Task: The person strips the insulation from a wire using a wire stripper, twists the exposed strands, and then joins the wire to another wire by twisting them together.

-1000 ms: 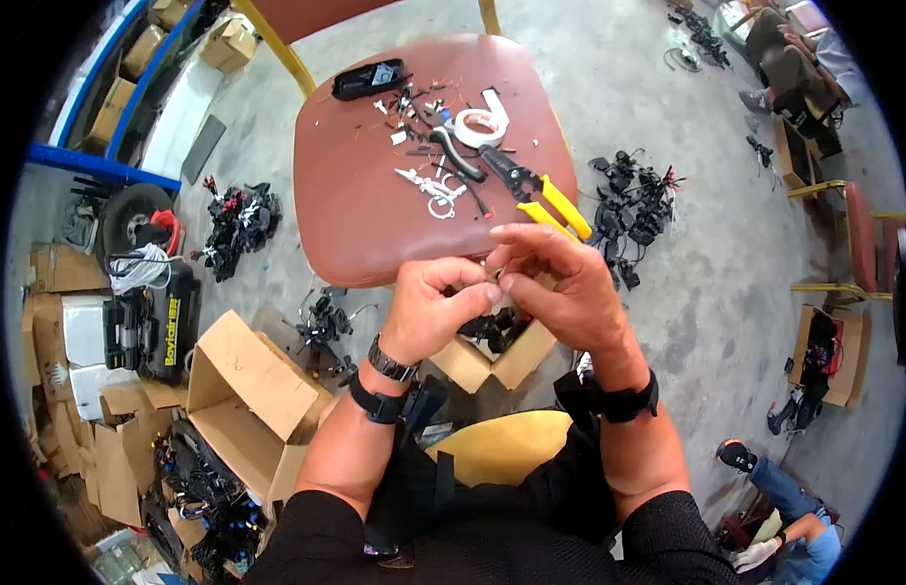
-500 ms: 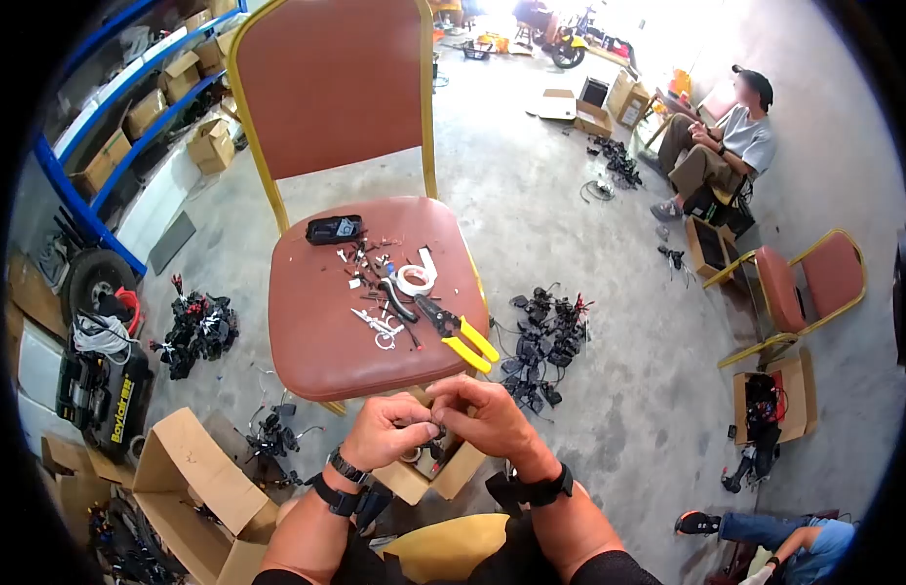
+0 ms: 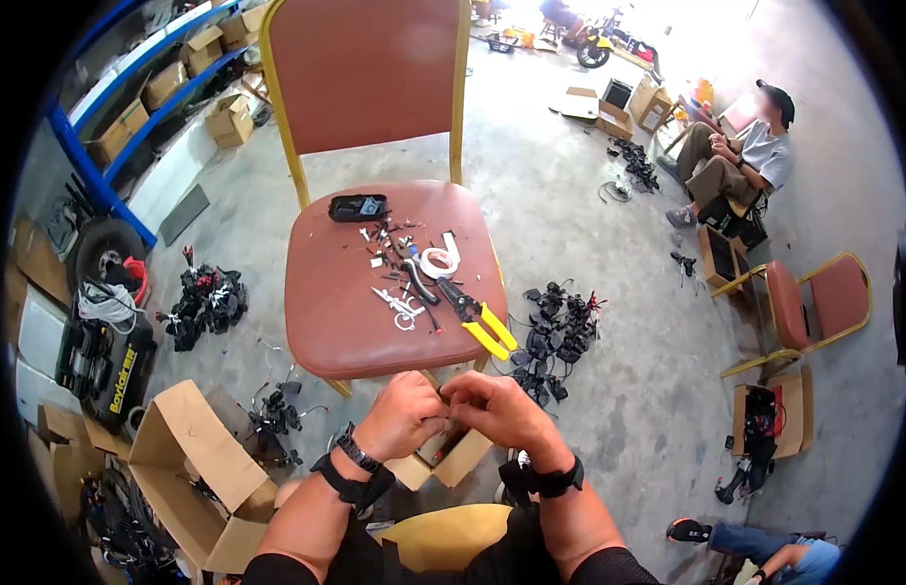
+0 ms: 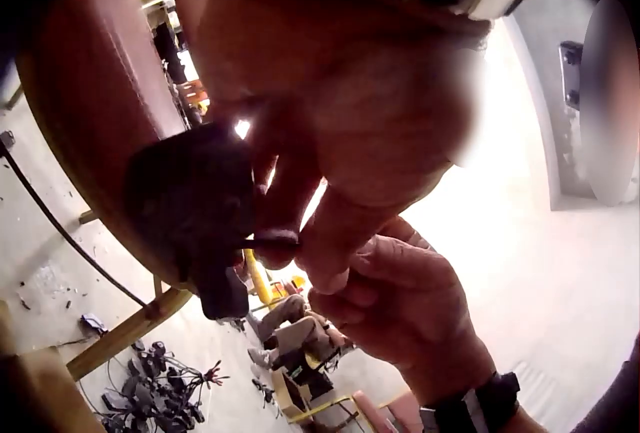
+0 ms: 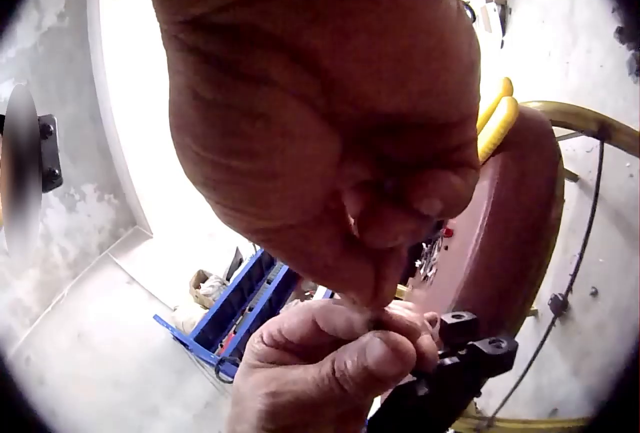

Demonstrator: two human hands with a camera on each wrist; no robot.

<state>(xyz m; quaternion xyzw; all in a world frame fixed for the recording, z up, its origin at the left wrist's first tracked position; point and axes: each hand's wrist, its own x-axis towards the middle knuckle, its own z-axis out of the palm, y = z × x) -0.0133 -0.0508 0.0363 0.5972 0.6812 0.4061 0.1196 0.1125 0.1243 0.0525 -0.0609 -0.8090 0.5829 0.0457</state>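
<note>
My left hand and right hand meet at the fingertips, in front of the chair seat. A black plastic part hangs beside the left fingers, its thin stem running in between them. Two black prongs with holes show on it in the right wrist view. My right thumb and fingers are bent in against the left fingertips; whatever lies between them is hidden. On the seat are yellow-handled wire strippers, pliers, a white tape roll, a black tray and small scraps.
Below my hands stands an open carton; a larger one is at left. Bundles of black wired parts lie on the floor either side of the chair. A seated person and another chair are at right.
The head view has tilted up, bringing the chair back and room into sight, then shifted slightly left. My left hand has turned so its back faces up. Both hands stay together.
</note>
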